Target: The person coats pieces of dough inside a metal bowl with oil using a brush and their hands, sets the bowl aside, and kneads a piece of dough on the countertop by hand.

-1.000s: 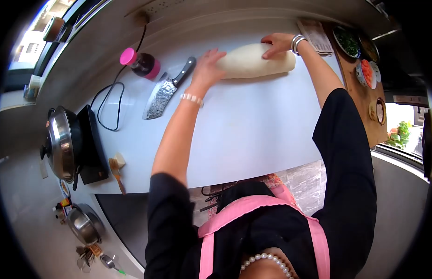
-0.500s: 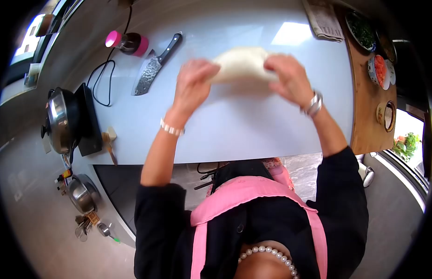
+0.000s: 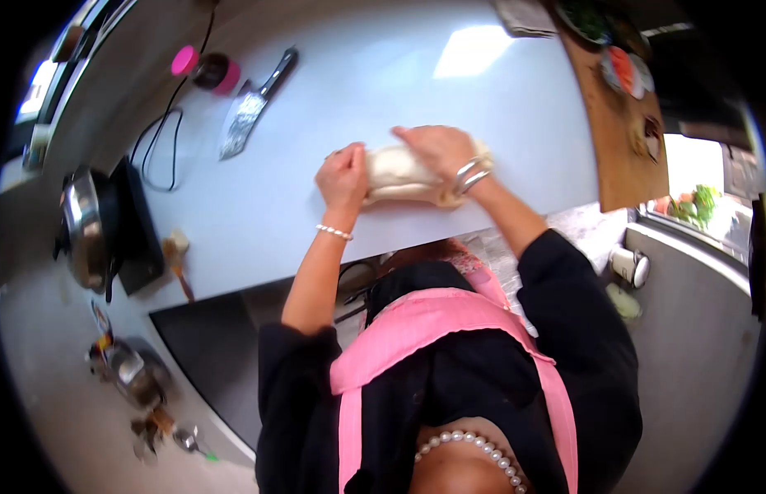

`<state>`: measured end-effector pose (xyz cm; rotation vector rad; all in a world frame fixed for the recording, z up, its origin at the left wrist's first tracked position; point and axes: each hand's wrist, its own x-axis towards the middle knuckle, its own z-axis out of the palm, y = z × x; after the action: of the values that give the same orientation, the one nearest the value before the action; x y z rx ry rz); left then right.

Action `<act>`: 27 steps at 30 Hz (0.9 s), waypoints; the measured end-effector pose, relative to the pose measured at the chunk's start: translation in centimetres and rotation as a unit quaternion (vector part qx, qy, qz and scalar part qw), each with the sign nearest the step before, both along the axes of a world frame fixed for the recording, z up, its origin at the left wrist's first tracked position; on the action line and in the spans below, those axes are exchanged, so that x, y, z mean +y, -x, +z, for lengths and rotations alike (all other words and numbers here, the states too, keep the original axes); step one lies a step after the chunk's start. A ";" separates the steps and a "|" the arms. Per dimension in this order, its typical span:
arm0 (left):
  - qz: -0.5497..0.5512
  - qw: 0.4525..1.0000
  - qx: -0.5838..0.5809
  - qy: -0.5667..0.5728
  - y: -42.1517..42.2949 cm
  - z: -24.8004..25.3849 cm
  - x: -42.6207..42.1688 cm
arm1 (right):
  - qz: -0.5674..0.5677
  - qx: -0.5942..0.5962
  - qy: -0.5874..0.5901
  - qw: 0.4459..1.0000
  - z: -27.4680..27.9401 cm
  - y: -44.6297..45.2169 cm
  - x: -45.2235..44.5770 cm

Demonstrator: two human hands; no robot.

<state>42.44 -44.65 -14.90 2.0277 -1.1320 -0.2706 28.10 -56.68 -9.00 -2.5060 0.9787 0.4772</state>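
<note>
A pale, thick roll of dough (image 3: 397,174) lies on the white worktop, folded over on itself with a seam along its near side. At its left end my left hand (image 3: 342,177) is closed, fingers curled against the dough. My right hand (image 3: 441,153) rests over the right part of the roll, fingers stretched out and pointing left. It covers some of the dough, and the right end shows beyond the wrist.
A cleaver (image 3: 251,111) lies at the back left, near a pink-capped bottle (image 3: 208,72) and a black cable (image 3: 174,152). A lidded pan (image 3: 86,230) stands far left. A wooden board (image 3: 618,160) with bowls (image 3: 622,72) is at right; a folded cloth (image 3: 523,18) lies behind.
The dough was held up between both hands and has come down onto the worktop, nearer to me. My right hand has shifted from its end to over its top. The view has tilted.
</note>
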 end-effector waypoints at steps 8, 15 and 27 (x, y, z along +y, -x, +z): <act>0.019 0.991 -0.066 -0.111 -4.0 0.0 5.6 | -0.115 -0.225 0.105 0.962 -1.8 -3.4 6.8; -0.065 0.981 0.173 -0.056 2.5 2.3 3.2 | -0.097 -0.369 0.191 0.904 -3.2 -1.1 11.7; -0.009 0.996 -0.079 -0.042 1.0 -0.6 -1.7 | -0.157 -0.353 0.171 0.906 -5.2 -5.4 4.7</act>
<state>41.41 -46.30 -15.46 2.1448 -1.2551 -0.1726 33.47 -52.00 -14.22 -2.4117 1.1766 -0.7161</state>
